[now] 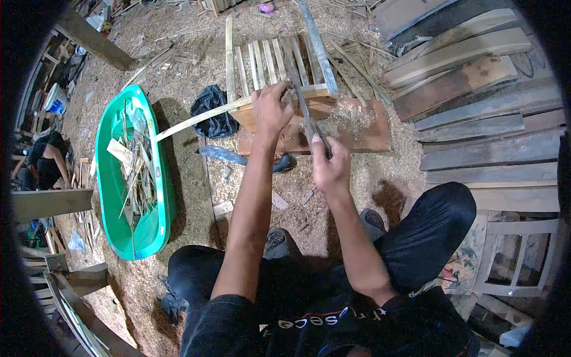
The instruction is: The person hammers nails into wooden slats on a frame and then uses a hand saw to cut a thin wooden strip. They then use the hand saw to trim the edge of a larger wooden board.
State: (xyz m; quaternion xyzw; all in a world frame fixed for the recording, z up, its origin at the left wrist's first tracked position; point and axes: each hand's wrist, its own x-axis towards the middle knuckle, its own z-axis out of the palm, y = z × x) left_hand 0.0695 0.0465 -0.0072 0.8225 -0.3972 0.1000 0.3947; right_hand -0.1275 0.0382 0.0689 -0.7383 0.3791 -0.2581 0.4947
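My right hand (pixel 331 163) is wrapped round the handle of a long machete (pixel 304 107). Its dark blade points forward and passes just right of my left hand (pixel 273 107). That left hand is closed on a pale wooden strip (pixel 199 120), which runs out leftwards to the tub's rim. Below the strip is a slatted wooden frame (pixel 262 62), low on the ground. Its near edge lies under my hands, and the left fingertips are partly hidden. A second blade (pixel 223 154) with a dark handle rests on the ground, nearer to me.
On the left stands a green tub (pixel 162 229) with wood scraps inside. A black plastic bag (pixel 214 111) lies beside the frame. Several boards (pixel 470 140) are laid out on the right. Another person (pixel 49 157) is at the far left. Shavings cover the floor.
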